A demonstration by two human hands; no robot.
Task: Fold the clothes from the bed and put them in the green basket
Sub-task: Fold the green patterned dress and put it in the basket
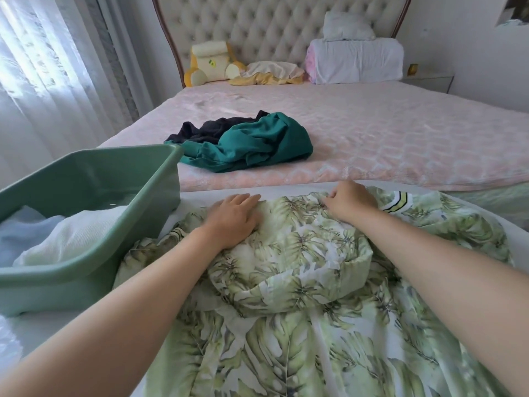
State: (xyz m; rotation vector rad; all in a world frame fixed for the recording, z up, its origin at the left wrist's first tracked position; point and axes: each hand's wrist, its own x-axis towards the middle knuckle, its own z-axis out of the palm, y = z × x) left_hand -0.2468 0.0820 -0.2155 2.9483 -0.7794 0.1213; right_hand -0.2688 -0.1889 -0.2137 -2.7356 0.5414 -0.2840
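Soft, bright daylight comes through the white curtain (43,67) on the left, shadows are faint, nothing glares, and the wide lens bends the bed (372,144) edges and blurs the picture a little.

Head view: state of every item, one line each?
Green plastic basket: holds pale cloths.
Green leaf-print fabric garment: spread out, bunched, not yet folded.
Teal fabric garment: crumpled on pink bed.
Black fabric garment: crumpled, against the teal one.
Left hand: flat, pressing the leaf-print garment.
Right hand: fingers curled, pinching its far edge.
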